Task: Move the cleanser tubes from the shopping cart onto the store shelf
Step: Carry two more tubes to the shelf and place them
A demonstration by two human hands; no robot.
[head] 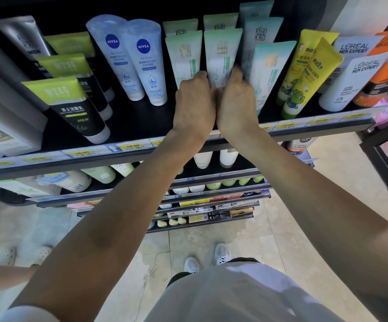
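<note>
Both hands are up at the top shelf [142, 131], wrists nearly touching, closed around the lower end of one pale green tube [222, 56]. Left hand [194, 105] has fingers curled on the tube's left edge; right hand [236, 105] is curled on its right edge, fingertips tucked behind. So it's grasped from both sides; the cap end is hidden by the knuckles.

Room around the grip: tight. Just left of the held tube stands a matching green tube [183, 56], only a thin dark gap btwn them. Just right is a taller teal-white tube [269, 73], nearly touching the right fingers. Behind are more tubes of the same sort, so no depth to spare. Toward the person, the shelf's front lip with the yellow price tags [128, 147] runs under both wrists; open black shelf floor shows left of the left wrist.

Further left of the grip: two blue NIVEA tubes [132, 59], then lime-and-black men's tubes [72, 105]. Further right: yellow kids' tubes w/ a frog print [304, 75], then white L'OREAL tubes [350, 80], then orange ones at the end.

Held tube stands cap-down, flat crimped end up, long axis upright w/ a slight lean back into the shelf, printed face toward the person.

Below the arms are lower shelves packed w/ bottles, and tiled floor [269, 217].
</note>
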